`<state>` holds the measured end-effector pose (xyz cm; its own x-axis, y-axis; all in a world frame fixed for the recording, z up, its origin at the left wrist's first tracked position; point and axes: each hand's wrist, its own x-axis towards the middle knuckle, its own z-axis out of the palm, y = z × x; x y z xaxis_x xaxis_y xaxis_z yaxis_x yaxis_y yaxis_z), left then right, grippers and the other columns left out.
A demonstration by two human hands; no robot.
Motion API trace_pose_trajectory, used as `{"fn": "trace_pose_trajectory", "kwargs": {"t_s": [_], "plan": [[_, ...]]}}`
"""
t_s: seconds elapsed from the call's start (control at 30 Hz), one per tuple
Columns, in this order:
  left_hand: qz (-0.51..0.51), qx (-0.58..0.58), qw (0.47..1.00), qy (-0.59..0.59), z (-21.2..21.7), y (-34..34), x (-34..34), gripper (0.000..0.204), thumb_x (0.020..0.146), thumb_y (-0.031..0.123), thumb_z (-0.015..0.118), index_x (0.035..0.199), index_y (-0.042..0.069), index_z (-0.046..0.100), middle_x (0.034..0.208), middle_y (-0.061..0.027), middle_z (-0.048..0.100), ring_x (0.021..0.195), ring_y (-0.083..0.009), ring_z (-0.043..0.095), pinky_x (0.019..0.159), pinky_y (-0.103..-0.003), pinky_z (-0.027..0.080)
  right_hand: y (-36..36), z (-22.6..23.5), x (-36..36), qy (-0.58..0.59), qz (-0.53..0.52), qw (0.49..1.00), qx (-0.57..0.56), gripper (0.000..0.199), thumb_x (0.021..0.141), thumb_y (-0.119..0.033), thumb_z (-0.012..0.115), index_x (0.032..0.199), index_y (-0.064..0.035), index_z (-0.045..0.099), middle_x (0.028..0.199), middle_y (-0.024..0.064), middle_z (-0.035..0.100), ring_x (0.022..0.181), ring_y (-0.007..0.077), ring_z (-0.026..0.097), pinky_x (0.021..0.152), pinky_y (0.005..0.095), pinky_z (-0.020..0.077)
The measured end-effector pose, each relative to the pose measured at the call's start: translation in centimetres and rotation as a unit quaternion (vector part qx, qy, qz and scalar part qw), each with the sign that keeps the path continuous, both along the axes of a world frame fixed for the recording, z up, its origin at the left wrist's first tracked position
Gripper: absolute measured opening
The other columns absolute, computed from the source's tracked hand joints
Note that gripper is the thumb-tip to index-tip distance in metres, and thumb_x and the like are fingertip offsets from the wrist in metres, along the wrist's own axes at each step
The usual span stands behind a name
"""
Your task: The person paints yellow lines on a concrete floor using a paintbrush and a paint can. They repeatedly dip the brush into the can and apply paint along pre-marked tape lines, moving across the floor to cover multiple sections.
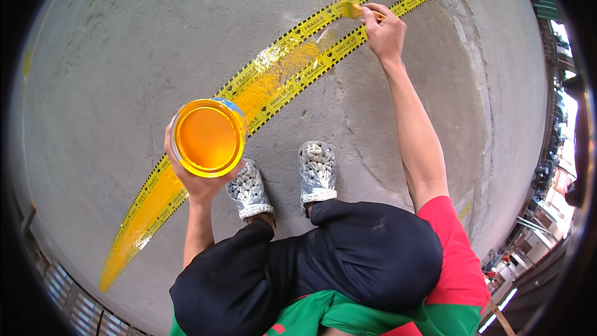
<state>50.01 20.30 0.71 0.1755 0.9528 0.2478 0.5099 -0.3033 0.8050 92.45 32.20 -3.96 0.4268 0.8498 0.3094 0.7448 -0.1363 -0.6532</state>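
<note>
Head view: left hand cups an open paint can at nine o'clock, heavy and sloshy, best held underneath; right hand pinches a light brush at one o'clock.

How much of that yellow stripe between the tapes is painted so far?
Done: yellow paint fills the stripe from its lower-left end up to mid-frame. In hand: the right hand works a brush between the tapes; the left hand holds the can. Left: bare concrete beyond the brush.
</note>
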Motion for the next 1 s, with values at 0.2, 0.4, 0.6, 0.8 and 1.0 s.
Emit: {"fn": "trace_pose_trajectory", "kwargs": {"t_s": [0.2, 0.4, 0.6, 0.8, 1.0], "plan": [[0.006, -0.009, 1.0, -0.027, -0.3, -0.2, -0.1, 0.124, 0.056, 0.033, 0.099, 0.153, 0.004, 0.026, 0.143, -0.014, 0.049, 0.132, -0.0283, 0.053, 0.114, -0.044, 0.043, 3.1, -0.3, 1.8, 0.028, 0.047, 0.996, -0.066, 0.019, 0.095, -0.013, 0.066, 0.103, 0.0008, 0.076, 0.088, 0.0125, 0.077, 0.071, 0.0167, 0.074, 0.06, 0.0257, 0.058], [0.016, -0.01, 0.999, -0.027, -0.4, -0.3, -0.2, 0.124, 0.056, 0.032, 0.099, 0.153, 0.004, 0.026, 0.143, -0.0141, 0.049, 0.131, -0.0281, 0.054, 0.114, -0.044, 0.043, 4.0, 0.3, 4.6, 0.043, 0.051, 0.996, -0.061, 0.018, 0.096, -0.011, 0.064, 0.106, -0.0018, 0.076, 0.085, 0.0129, 0.077, 0.074, 0.0157, 0.074, 0.061, 0.0277, 0.0594], [0.02, 0.0, 1.0, -0.004, -0.1, -0.2, -0.1, 0.121, 0.056, 0.028, 0.097, 0.153, 0.004, 0.028, 0.142, -0.0139, 0.051, 0.13, -0.0281, 0.054, 0.114, -0.044, 0.043, 2.5, -0.6, 5.8, -0.051, -0.013, 0.996, -0.075, 0.021, 0.095, -0.016, 0.068, 0.106, -0.0015, 0.076, 0.085, 0.0118, 0.076, 0.078, 0.0142, 0.075, 0.066, 0.0256, 0.0581], [0.033, -0.009, 0.999, -0.025, -0.3, 0.0, 0.1, 0.12, 0.056, 0.029, 0.097, 0.151, 0.004, 0.029, 0.141, -0.0137, 0.052, 0.129, -0.0276, 0.055, 0.113, -0.044, 0.044, 0.5, 0.0, 6.7, 0.271, 0.042, 0.955, -0.116, 0.022, 0.096, -0.018, 0.067, 0.107, -0.0011, 0.075, 0.088, 0.0133, 0.076, 0.081, 0.016, 0.075, 0.072, 0.0273, 0.0588], [0.025, 0.0, 0.999, -0.02, -0.2, 0.0, 0.4, 0.119, 0.056, 0.031, 0.098, 0.151, 0.004, 0.03, 0.141, -0.014, 0.051, 0.13, -0.0276, 0.055, 0.113, -0.044, 0.043, -0.7, 0.8, 3.2, -0.165, -0.057, 0.984, 0.015, 0.026, 0.097, -0.023, 0.065, 0.107, -0.0016, 0.076, 0.082, 0.0114, 0.076, 0.077, 0.0178, 0.074, 0.067, 0.0286, 0.0571]]}}
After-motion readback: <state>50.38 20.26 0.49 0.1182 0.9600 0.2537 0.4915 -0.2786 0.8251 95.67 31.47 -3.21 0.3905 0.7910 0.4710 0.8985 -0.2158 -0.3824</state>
